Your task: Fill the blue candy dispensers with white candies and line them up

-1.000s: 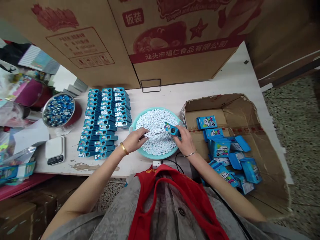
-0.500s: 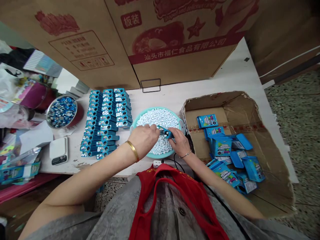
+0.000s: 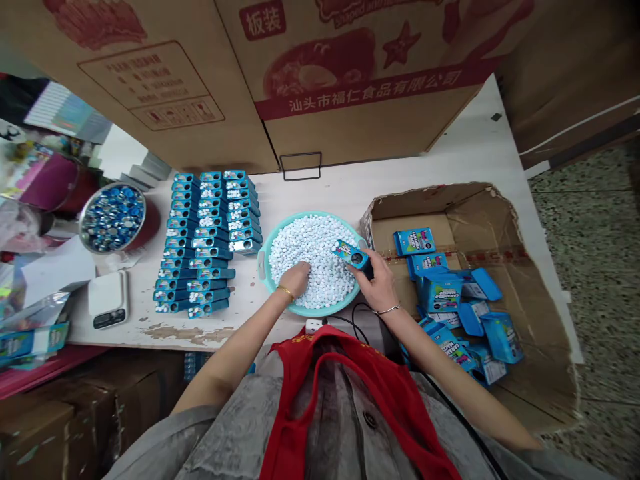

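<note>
My left hand [image 3: 296, 278] is down in a heap of small white candies [image 3: 306, 241], its fingers curled among them and their tips hidden. The candies fill a round light-turquoise basin [image 3: 320, 311] in front of me. Over the basin's right side, my right hand [image 3: 379, 280] grips a small blue candy box [image 3: 352, 256], tilted, with a dark round hole in its end facing up. Left of the basin, several similar blue boxes [image 3: 210, 253] stand in three columns, holes upward, with white candies showing at some openings.
At right, an open cardboard box [image 3: 540, 300] contains several blue boxes [image 3: 440, 293]. A metal bowl of blue-and-silver pieces [image 3: 114, 219] and a white scale [image 3: 109, 297] are at left. Large printed cartons [image 3: 350, 133] wall off the back, with a black wire frame [image 3: 301, 165] before them.
My left hand has left the blue box and lowered into the candies. My right hand has shifted slightly right, still holding the box. The view has shifted slightly.
</note>
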`<state>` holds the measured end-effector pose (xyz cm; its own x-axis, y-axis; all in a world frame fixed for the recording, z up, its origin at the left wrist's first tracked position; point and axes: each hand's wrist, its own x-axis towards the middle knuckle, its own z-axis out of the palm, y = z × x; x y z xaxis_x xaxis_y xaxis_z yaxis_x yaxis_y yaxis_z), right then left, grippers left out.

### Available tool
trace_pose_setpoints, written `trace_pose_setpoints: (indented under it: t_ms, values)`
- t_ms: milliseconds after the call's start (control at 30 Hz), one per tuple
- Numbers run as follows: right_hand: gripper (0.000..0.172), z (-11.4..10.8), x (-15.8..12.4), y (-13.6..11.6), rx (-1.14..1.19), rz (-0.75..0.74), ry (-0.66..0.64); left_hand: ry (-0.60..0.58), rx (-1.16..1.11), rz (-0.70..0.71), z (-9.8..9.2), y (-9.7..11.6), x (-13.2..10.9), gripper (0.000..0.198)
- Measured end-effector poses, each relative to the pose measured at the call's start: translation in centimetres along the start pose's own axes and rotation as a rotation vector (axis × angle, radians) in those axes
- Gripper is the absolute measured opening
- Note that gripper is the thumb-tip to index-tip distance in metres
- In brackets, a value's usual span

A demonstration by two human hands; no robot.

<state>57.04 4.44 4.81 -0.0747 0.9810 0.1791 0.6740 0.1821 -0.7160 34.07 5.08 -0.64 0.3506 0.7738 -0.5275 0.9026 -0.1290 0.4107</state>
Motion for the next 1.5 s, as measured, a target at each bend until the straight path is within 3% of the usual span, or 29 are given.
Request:
trace_pose_setpoints:
  t_ms: [100,233,333,467,567,667,833,933,1000,1067,1167,1233,1367,1500]
  values:
    - [0.039,0.3,0.0,-0.1,0.042,0.061,0.012,0.044,-0.115,0.042,0.6,0.2,0.4,0.029]
    - [0.042,0.4,0.1,0.0,0.089,0.104,0.04,0.1,-0.336,0.139,-0.8,-1.3,-0.9,0.029]
    - [0.041,0.5,0.1,0.3,0.077,0.075,0.046,0.147,-0.377,0.237,-3.6,-2.3,-2.8,0.028]
    - [0.035,1.0,0.0,0.3,0.0,-0.032,-0.014,0.173,-0.268,0.333,-8.9,-1.8,-5.3,0.027]
    - [0.036,1.5,-0.1,-0.2,-0.048,-0.115,-0.095,0.107,-0.054,0.371,-12.8,0.3,-6.3,0.024]
    - [0.042,2.0,-0.2,-1.0,-0.072,-0.164,-0.148,0.006,0.201,0.321,-15.5,3.7,-6.8,0.022]
    - [0.042,2.3,-0.3,-1.8,-0.057,-0.207,-0.17,-0.046,0.505,0.228,-18.1,9.6,-8.2,0.025]
    - [0.043,2.3,-0.5,-1.6,-0.034,-0.182,-0.159,-0.028,0.543,0.231,-18.8,10.4,-8.9,0.024]
    - [0.042,2.1,-0.5,-1.2,-0.018,-0.15,-0.134,0.023,0.522,0.192,-18.5,8.7,-8.8,0.022]
    - [0.039,1.8,-0.5,-0.7,-0.002,-0.121,-0.091,0.066,0.478,0.098,-17.1,5.6,-8.2,0.021]
    - [0.035,1.0,-0.4,-0.1,0.02,-0.079,-0.029,0.021,0.391,-0.064,-12.4,0.4,-6.2,0.022]
    - [0.035,0.4,-0.3,0.2,0.026,-0.046,0.001,-0.03,0.284,-0.095,-8.4,-1.6,-4.4,0.021]
    - [0.037,-0.3,-0.1,0.2,0.024,0.019,0.035,0.023,0.023,-0.046,-1.7,-0.6,-0.4,0.023]
    - [0.038,-0.3,0.1,-0.2,0.036,0.064,0.039,0.077,-0.073,0.021,0.5,1.0,1.6,0.027]
